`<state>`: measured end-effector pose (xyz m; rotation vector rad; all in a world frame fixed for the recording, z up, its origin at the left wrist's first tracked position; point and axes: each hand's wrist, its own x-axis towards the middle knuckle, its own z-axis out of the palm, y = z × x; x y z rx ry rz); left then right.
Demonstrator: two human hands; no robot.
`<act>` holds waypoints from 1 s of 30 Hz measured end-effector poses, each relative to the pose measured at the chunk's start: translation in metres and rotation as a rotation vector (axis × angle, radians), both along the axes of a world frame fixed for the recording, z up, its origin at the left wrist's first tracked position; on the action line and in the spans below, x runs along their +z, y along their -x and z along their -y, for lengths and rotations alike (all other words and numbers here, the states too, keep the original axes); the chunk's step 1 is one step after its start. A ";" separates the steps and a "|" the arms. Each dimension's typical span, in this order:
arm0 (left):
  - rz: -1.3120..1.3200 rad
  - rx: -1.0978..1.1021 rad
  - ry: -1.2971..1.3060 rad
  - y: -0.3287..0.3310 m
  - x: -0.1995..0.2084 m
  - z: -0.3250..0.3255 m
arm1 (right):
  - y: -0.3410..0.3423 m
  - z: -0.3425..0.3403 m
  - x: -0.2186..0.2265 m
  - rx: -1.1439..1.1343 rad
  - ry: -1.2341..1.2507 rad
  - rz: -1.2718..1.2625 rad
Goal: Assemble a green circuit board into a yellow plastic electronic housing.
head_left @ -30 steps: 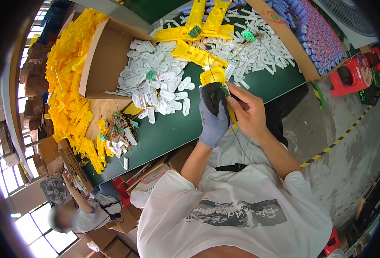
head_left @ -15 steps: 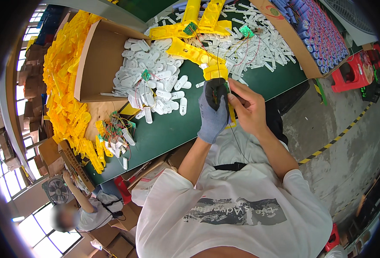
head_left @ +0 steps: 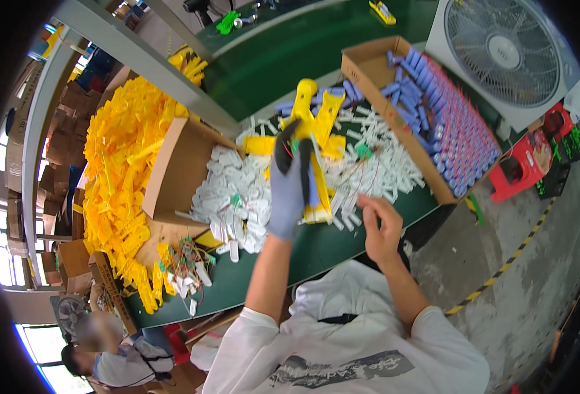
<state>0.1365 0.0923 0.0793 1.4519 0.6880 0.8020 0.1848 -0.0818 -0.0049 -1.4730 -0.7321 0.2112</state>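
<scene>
My left hand, in a grey glove with black fingertips, reaches over the bench and is closed on a yellow plastic casing. A purple strip shows inside the casing, and a bit of green lies by the fingertips; the glove hides much of the grip. Just beyond are other yellow casings, partly stacked. My bare right hand hovers near the bench's front edge, fingers loosely bent and apart, with nothing visible in them. A green circuit board with thin red wires lies on small white plastic strips.
White oval covers spill from a tipped cardboard box, beside a heap of yellow casings. Wired boards lie at the front left. A carton of purple cylindrical cells and a fan stand right. Another person sits lower left.
My left hand has moved forward and left with the yellow casing. The right hand has come away from it, toward me. The view has tilted up, showing more of the bench's far side and the fan.
</scene>
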 end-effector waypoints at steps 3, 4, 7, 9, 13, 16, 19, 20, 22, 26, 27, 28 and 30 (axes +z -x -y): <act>0.131 0.089 -0.263 -0.075 0.026 -0.073 | 0.003 0.003 0.002 -0.027 0.071 0.200; 0.241 0.017 -0.038 -0.100 0.034 -0.091 | 0.004 0.005 -0.003 -0.013 0.088 0.266; -0.029 0.314 -0.479 -0.165 -0.002 -0.195 | 0.010 -0.001 -0.012 0.059 0.143 0.505; -0.432 0.372 -0.210 -0.195 0.009 -0.215 | 0.014 -0.004 -0.024 0.000 0.185 0.586; -0.781 0.370 -0.520 -0.247 -0.023 -0.281 | 0.013 0.000 -0.019 -0.040 0.249 0.734; -0.927 0.339 -0.611 -0.270 -0.035 -0.300 | 0.014 0.005 -0.020 -0.053 0.258 0.712; -1.212 0.070 -0.751 -0.280 -0.039 -0.345 | 0.010 0.003 -0.018 -0.033 0.212 0.741; -1.274 -0.040 -0.707 -0.281 -0.038 -0.353 | 0.012 0.005 -0.019 -0.021 0.224 0.718; -1.332 -0.158 -0.661 -0.285 -0.039 -0.351 | 0.010 0.004 -0.021 -0.056 0.196 0.699; -1.291 0.128 -0.750 -0.274 -0.044 -0.324 | 0.014 0.006 -0.024 -0.050 0.187 0.705; -1.291 0.227 -0.814 -0.264 -0.041 -0.320 | 0.013 0.003 -0.023 -0.034 0.169 0.705; -1.244 0.229 -0.853 -0.257 -0.029 -0.303 | 0.011 0.003 -0.022 -0.029 0.164 0.705; -1.150 0.205 -0.910 -0.238 0.006 -0.264 | 0.006 0.001 -0.021 -0.029 0.127 0.726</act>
